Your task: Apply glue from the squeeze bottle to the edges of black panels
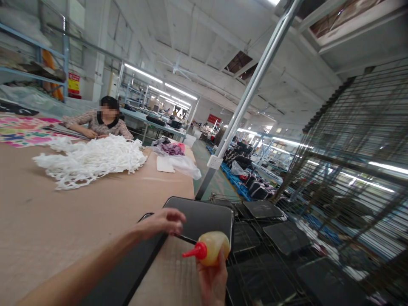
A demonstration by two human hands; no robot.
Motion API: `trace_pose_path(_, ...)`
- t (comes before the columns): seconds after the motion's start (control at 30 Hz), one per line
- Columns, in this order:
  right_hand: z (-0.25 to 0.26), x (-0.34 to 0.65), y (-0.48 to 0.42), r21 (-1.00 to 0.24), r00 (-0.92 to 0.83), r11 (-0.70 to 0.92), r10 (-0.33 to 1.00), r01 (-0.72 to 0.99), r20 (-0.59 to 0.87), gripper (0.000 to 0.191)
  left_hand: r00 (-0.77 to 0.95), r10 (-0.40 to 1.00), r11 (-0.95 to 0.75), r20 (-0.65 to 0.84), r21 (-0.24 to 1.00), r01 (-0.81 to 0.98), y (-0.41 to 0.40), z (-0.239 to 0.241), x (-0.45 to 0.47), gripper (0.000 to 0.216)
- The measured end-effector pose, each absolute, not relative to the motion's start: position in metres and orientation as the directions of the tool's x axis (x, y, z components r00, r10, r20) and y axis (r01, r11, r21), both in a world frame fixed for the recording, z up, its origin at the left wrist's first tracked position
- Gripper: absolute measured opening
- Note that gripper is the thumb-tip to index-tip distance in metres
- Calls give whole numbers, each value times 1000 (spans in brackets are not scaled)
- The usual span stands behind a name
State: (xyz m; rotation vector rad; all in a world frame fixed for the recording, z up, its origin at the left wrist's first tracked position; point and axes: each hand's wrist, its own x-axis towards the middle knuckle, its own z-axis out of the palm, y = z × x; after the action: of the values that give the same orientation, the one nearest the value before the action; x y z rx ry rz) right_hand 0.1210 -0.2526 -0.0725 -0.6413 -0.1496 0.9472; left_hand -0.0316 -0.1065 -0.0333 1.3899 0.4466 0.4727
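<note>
My right hand (213, 276) is wrapped round a squeeze bottle (215, 246) of yellowish stuff, its red nozzle pointing left. Just behind the bottle, a dark rounded panel with a black rim (204, 216) lies at the table's corner. My left hand (167, 222) reaches over the near left edge of that panel, fingers loosely bent and apart, with nothing seen in them. Whether its fingertips touch the panel I cannot tell. A second dark panel (114, 272) lies under my left forearm, partly covered by it.
A brown-topped table (70, 212) carries a heap of white netted strips (95, 159), with a person (108, 121) seated behind it. To the right, wire racks (255, 255) hold several dark panels. A metal post (245, 106) rises beyond the table corner.
</note>
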Motion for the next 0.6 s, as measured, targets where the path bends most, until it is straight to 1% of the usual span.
trace_pose_path(0.03, -72, 117, -253, -596, 584, 399, 799, -696, -146, 39, 753, 656, -24, 56, 998, -54, -93, -18, -23, 34)
trace_pose_path(0.07, -72, 114, -254, -620, 578, 385, 805, -683, -137, 41, 681, 720, -166, 135, 986, -19, -80, -4, -13, 37)
trace_pose_path(0.1, -72, 111, -254, -639, 568, 371, 813, -674, -128, 44, 626, 748, -300, 223, 954, 18, -69, 8, -5, 41)
trace_pose_path(0.13, -73, 108, -256, -651, 549, 353, 827, -672, -119, 45, 590, 757, -389, 282, 919, 60, -59, 17, 3, 46)
trace_pose_path(0.17, -74, 106, -257, -654, 531, 338, 840, -676, -114, 46, 583, 753, -441, 307, 892, 100, -53, 24, 9, 52)
trace_pose_path(0.2, -75, 105, -259, -651, 514, 327, 850, -685, -114, 45, 597, 745, -460, 298, 877, 136, -48, 27, 14, 56)
trace_pose_path(0.27, -77, 105, -262, -636, 496, 317, 860, -704, -119, 41, 674, 713, -429, 195, 881, 199, -43, 28, 19, 59)
trace_pose_path(0.33, -77, 106, -264, -625, 491, 318, 863, -713, -122, 39, 780, 619, -401, 90, 890, 216, -42, 25, 20, 51)
trace_pose_path(0.37, -77, 107, -265, -625, 490, 318, 863, -713, -119, 39, 829, 555, -403, 65, 893, 199, -41, 23, 19, 43)
trace_pose_path(0.47, -79, 107, -269, -627, 480, 305, 868, -717, -126, 43, 917, 390, -430, 82, 897, 103, -40, 22, 13, 24)
trace_pose_path(0.53, -83, 107, -276, -630, 480, 286, 863, -722, -159, 44, 928, 362, -425, 87, 902, 81, -36, 25, 5, 19)
trace_pose_path(0.6, -87, 111, -288, -657, 485, 257, 854, -709, -189, 44, 926, 374, -393, 55, 914, 104, -31, 29, -8, 17)
